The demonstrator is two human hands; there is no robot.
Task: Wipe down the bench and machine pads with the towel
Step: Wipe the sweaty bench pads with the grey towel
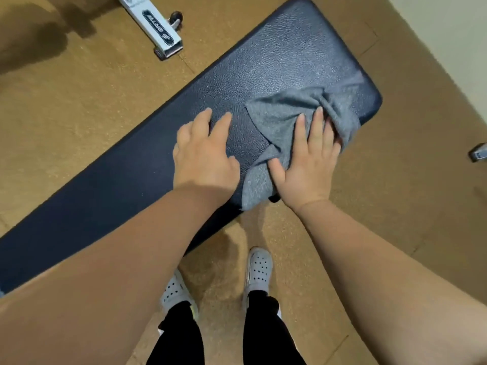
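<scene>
A long dark navy padded bench [266,67] runs diagonally from lower left to upper right. A grey towel [274,119] lies rumpled on the pad near its right end and hangs over the near edge. My right hand [307,164] presses flat on the towel, fingers spread and fairly straight. My left hand [204,151] rests on the bare pad just left of the towel, fingers slightly bent, holding nothing.
A white metal machine leg [155,22] with a small black wheel stands on the brown floor beyond the bench. A pale wall [448,35] borders the floor at the upper right. A small metal part [478,152] shows at the right edge. My feet stand below the bench.
</scene>
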